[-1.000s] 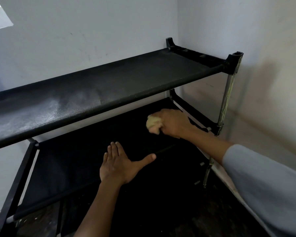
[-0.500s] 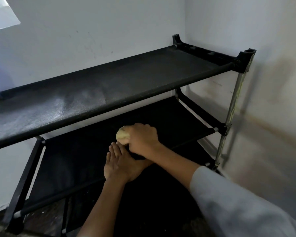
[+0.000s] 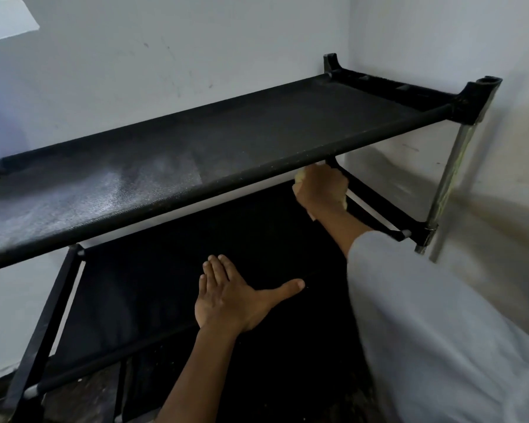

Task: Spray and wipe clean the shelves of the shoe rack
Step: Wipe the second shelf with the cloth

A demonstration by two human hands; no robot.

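A black shoe rack stands in a room corner. Its top shelf (image 3: 196, 166) has a pale, dusty or wet patch on the left half. Below it lies the darker middle shelf (image 3: 171, 270). My right hand (image 3: 321, 190) grips a yellow cloth (image 3: 300, 177) at the far right of the middle shelf, just under the top shelf's front bar; most of the cloth is hidden by the fingers. My left hand (image 3: 232, 294) rests flat on the middle shelf near its front bar, fingers straight and thumb spread to the right.
A metal post (image 3: 449, 181) holds the rack's right front corner, close to the right wall. White walls (image 3: 165, 56) close in behind and to the right. Dark floor (image 3: 86, 392) shows under the rack. No spray bottle is in view.
My right hand swept the cloth left toward my left hand, then back to the far right rear of the middle shelf. My left hand stayed flat on the shelf.
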